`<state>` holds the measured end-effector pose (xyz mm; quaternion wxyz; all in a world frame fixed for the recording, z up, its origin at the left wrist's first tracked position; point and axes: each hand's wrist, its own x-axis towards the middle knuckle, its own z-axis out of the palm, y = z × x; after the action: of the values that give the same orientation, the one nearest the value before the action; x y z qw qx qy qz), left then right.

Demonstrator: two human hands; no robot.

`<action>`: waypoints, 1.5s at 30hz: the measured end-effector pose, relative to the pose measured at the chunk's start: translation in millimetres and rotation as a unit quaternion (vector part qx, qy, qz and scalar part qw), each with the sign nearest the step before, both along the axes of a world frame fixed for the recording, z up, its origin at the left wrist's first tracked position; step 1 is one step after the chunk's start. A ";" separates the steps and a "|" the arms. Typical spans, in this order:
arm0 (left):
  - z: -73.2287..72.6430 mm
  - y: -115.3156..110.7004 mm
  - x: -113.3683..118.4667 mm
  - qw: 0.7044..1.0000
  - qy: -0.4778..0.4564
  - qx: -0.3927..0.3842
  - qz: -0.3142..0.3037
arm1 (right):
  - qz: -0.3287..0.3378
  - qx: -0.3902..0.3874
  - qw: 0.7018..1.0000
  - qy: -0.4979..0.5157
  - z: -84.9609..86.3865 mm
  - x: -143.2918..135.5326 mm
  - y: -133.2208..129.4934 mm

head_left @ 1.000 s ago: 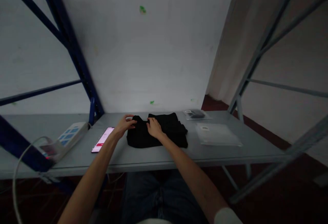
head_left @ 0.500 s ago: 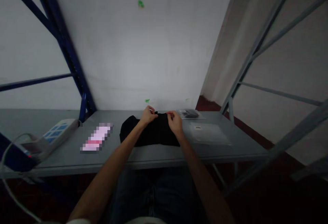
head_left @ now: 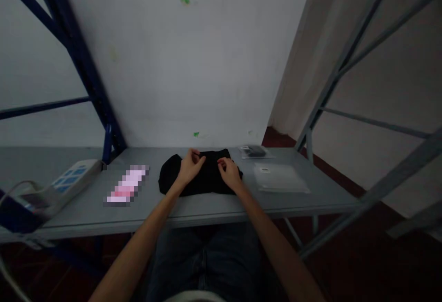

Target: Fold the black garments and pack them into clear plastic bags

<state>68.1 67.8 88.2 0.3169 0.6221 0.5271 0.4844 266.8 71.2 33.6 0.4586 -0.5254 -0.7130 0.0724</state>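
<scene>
A black cloth (head_left: 210,175) lies folded on the grey table (head_left: 214,210), its rounded left part bulging a little. Over its left half is my left hand (head_left: 191,166), thumb and fingers apart with nothing between them. My right hand (head_left: 229,171) rests at the cloth's right half, fingers curled and the thumb close to them. Whether a bit of cloth sits between those right fingertips is too small to tell.
To the right lie a clear plastic bag (head_left: 281,180) with a small label and, behind it, a bag with a dark item (head_left: 256,151). A pixelated pink-white object (head_left: 127,184) and a power strip (head_left: 74,180) are at the left. Metal frames flank the table.
My left hand has let go of the cloth's far edge and moved left and nearer. My right hand has come down from that edge toward me. The cloth now lies flatter.
</scene>
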 end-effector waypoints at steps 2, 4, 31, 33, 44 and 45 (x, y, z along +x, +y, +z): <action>-1.7 -13.5 -23.8 0.984 0.170 0.031 0.029 | 0.015 -0.009 1.000 -0.013 -1.4 -0.3 -0.6; -7.4 -23.2 -40.9 0.963 0.267 0.025 0.002 | 0.026 -0.016 0.999 -0.021 -1.2 -0.6 -1.5; 43.0 -38.1 -31.9 0.871 0.438 0.205 -0.085 | 0.066 0.005 0.997 -0.030 15.1 -8.5 -39.9; 51.2 -42.3 -2.3 0.836 0.486 0.238 -0.093 | 0.027 0.014 0.999 0.009 15.2 16.0 -40.8; -13.0 -48.7 31.5 0.876 0.425 0.221 -0.051 | -0.014 -0.107 0.991 0.083 -1.3 57.1 -30.4; -20.7 -47.6 25.1 0.888 0.410 0.206 -0.046 | -0.011 -0.107 0.991 0.086 -1.9 55.9 -30.9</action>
<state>93.1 20.2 67.5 -0.0405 0.8400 0.4695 0.2691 322.7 40.3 31.7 0.4604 -0.5711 -0.6532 0.1877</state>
